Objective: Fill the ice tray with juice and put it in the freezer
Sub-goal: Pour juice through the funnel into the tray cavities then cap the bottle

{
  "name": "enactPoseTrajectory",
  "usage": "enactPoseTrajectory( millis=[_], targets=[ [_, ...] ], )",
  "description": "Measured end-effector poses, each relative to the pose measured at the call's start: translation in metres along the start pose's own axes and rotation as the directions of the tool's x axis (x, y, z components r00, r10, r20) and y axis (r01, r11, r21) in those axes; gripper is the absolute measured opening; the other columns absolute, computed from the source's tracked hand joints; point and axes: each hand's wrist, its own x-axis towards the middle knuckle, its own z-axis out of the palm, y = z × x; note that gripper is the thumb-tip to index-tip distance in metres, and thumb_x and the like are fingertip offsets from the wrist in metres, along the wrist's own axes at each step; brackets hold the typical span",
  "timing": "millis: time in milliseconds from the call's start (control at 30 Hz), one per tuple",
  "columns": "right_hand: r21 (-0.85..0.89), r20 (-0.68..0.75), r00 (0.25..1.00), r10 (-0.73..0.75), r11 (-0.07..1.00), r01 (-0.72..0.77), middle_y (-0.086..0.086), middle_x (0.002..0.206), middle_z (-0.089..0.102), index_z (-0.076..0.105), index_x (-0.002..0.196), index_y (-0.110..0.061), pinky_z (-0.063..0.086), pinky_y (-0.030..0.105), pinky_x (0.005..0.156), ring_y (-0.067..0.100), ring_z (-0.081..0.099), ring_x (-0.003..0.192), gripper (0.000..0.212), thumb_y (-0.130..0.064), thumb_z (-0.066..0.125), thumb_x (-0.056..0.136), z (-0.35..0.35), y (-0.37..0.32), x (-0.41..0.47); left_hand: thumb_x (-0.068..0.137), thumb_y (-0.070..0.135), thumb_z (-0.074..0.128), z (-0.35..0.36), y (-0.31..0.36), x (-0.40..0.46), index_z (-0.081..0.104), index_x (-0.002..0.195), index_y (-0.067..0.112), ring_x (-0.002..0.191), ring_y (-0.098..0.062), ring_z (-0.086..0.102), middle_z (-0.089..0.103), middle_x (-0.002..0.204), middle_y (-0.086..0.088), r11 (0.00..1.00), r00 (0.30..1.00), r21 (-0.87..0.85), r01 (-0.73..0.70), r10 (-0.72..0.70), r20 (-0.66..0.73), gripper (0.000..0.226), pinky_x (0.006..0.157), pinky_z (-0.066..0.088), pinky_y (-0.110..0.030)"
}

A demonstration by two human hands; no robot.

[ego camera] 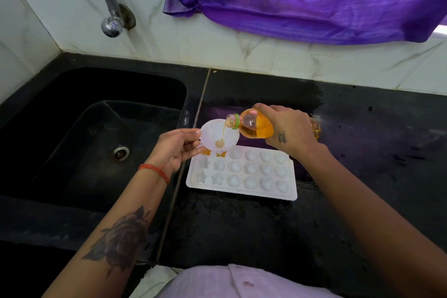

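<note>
1. Pouring juice, the right hand [289,128] grips a tipped clear plastic bottle [256,126], neck aimed at 9 o'clock into a funnel [210,134].
2. Pinching the funnel's rim, the left hand [177,146] steadies it over the far-left cells, likely to limit spills.
3. White, rigid-looking, the ice tray [242,173] lies flat on the glossy black desk [362,176], just at 3 o'clock of the sink [96,128].
4. Moulded cells are stars, rounds and hearts; most look unfilled.
</note>
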Motion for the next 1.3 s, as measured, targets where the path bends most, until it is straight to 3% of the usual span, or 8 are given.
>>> enactPoseTrajectory(
  millis=[300, 600, 867, 1033, 1167, 1300],
  targets=[
    [0.191, -0.042, 0.998, 0.048, 0.981, -0.039, 0.002, 0.113, 0.066, 0.045, 0.131, -0.028, 0.042, 0.029, 0.072, 0.026, 0.062, 0.102, 0.066, -0.035, 0.076, 0.073, -0.012, 0.005, -0.009, 0.082, 0.002, 0.065, 0.005, 0.003, -0.003, 0.068, 0.09, 0.003, 0.05, -0.006, 0.063, 0.069, 0.06, -0.002, 1.0, 0.999, -0.003, -0.026, 0.026, 0.044, 0.009, 0.055, 0.058, -0.027],
    [0.05, -0.048, 0.998, 0.037, 0.998, -0.035, 0.002, 0.118, 0.064, 0.041, 0.134, -0.03, 0.041, 0.028, 0.068, 0.027, 0.062, 0.103, 0.071, -0.033, 0.077, 0.073, -0.009, 0.019, -0.018, 0.082, 0.001, 0.065, 0.026, -0.005, -0.001, 0.069, 0.09, 0.002, 0.051, -0.007, 0.062, 0.069, 0.065, -0.005, 1.0, 0.996, 0.015, 0.015, -0.017, 0.082, 0.009, 0.056, 0.059, -0.028],
    [-0.057, -0.045, 0.999, 0.027, 0.998, -0.03, 0.004, 0.111, 0.066, 0.042, 0.133, -0.028, 0.035, 0.025, 0.062, 0.027, 0.064, 0.094, 0.071, -0.025, 0.078, 0.072, -0.003, 0.03, -0.019, 0.083, -0.001, 0.063, 0.032, -0.01, 0.003, 0.068, 0.092, 0.001, 0.053, -0.008, 0.06, 0.068, 0.064, -0.005, 0.999, 0.995, 0.008, 0.046, -0.047, 0.091, 0.01, 0.052, 0.057, -0.026],
    [-0.068, -0.036, 0.999, 0.032, 0.997, -0.034, 0.004, 0.11, 0.066, 0.042, 0.133, -0.028, 0.043, 0.027, 0.065, 0.027, 0.063, 0.095, 0.07, -0.022, 0.077, 0.073, -0.003, 0.031, -0.019, 0.083, 0.0, 0.064, 0.032, -0.011, 0.005, 0.069, 0.092, 0.001, 0.054, -0.008, 0.06, 0.067, 0.071, -0.007, 0.999, 0.995, 0.012, 0.049, -0.05, 0.09, 0.01, 0.053, 0.057, -0.026],
    [-0.062, -0.034, 0.999, 0.036, 0.997, -0.038, 0.002, 0.11, 0.066, 0.042, 0.133, -0.03, 0.036, 0.025, 0.065, 0.025, 0.063, 0.096, 0.068, -0.024, 0.075, 0.074, -0.002, 0.031, -0.019, 0.083, 0.0, 0.064, 0.031, -0.012, 0.006, 0.069, 0.092, 0.0, 0.054, -0.008, 0.06, 0.066, 0.071, -0.008, 0.999, 0.995, 0.013, 0.05, -0.051, 0.089, 0.011, 0.053, 0.057, -0.026],
    [-0.049, -0.022, 0.999, 0.04, 0.998, -0.041, 0.001, 0.111, 0.065, 0.04, 0.133, -0.031, 0.043, 0.028, 0.069, 0.024, 0.062, 0.099, 0.067, -0.026, 0.075, 0.075, -0.001, 0.031, -0.018, 0.083, 0.0, 0.064, 0.032, -0.011, 0.005, 0.069, 0.094, 0.0, 0.055, -0.008, 0.06, 0.066, 0.07, -0.007, 0.999, 0.995, 0.014, 0.048, -0.049, 0.084, 0.012, 0.054, 0.058, -0.028]
  ],
)
